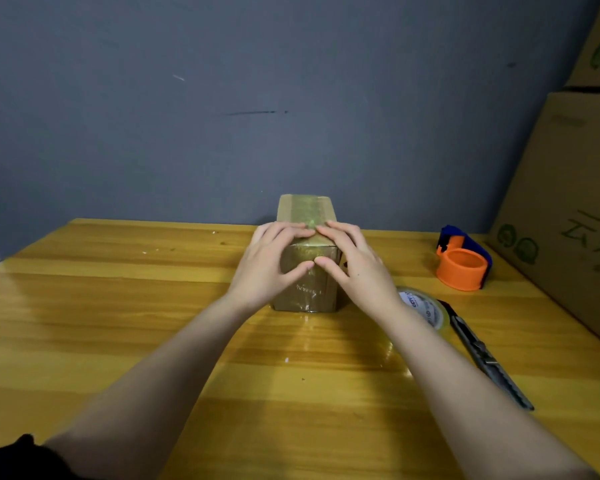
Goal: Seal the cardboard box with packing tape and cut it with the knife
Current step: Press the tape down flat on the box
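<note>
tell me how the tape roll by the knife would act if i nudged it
The tape roll seems to lie flat on the table, so it would probably slide, not roll. Its hollow ring suggests it is light. The knife beside it might get bumped.

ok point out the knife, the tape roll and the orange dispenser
knife (489,362): head view, on the middle of its handle
tape roll (426,306): head view, on its visible side, beside the right forearm
dispenser (459,270): head view, on its orange ring

1. A small packing or storage room, seemingly.
2. Large printed cartons (565,216) stand stacked at the right against a bare grey wall (222,98).
3. A tape dispenser (463,259) and tape roll (426,308) lie on the wooden counter (118,323).
</note>
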A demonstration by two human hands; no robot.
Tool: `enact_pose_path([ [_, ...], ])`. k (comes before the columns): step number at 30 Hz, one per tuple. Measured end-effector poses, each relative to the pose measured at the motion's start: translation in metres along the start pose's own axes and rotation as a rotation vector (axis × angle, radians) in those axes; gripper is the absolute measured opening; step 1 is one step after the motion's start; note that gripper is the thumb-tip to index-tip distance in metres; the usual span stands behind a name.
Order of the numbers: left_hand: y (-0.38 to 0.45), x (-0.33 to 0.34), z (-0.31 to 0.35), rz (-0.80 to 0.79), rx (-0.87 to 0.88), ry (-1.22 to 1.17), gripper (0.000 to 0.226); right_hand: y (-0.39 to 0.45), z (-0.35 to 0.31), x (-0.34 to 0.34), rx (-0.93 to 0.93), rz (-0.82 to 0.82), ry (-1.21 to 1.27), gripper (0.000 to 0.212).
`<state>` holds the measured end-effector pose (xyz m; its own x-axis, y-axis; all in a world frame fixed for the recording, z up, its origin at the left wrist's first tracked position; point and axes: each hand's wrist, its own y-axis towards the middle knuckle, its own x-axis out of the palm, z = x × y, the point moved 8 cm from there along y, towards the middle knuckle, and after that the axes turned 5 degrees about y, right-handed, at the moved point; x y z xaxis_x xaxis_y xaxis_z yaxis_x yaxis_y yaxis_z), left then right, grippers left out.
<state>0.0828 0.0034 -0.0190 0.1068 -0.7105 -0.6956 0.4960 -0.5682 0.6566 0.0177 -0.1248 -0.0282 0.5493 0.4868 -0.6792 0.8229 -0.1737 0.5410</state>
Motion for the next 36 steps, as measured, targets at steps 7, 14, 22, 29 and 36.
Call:
enact_pose_path([
  [7, -0.002, 0.001, 0.001, -0.017, 0.019, 0.075, 0.064, -0.002, -0.004, 0.000, -0.035, -0.051, -0.161, 0.064],
  [14, 0.001, -0.002, -0.006, -0.131, 0.010, -0.078, 0.056, -0.003, -0.006, 0.002, 0.031, -0.046, -0.086, 0.072],
  [22, 0.002, -0.005, -0.010, -0.030, -0.049, -0.223, 0.030, -0.002, -0.013, 0.003, 0.091, 0.190, 0.001, 0.042],
  [29, 0.000, -0.001, -0.011, -0.076, 0.030, -0.117, 0.039, -0.004, -0.009, 0.003, 0.038, 0.114, -0.086, 0.055],
  [36, -0.002, 0.000, -0.009, -0.121, 0.084, -0.059, 0.054, -0.005, -0.013, 0.003, 0.013, 0.058, -0.175, 0.073],
])
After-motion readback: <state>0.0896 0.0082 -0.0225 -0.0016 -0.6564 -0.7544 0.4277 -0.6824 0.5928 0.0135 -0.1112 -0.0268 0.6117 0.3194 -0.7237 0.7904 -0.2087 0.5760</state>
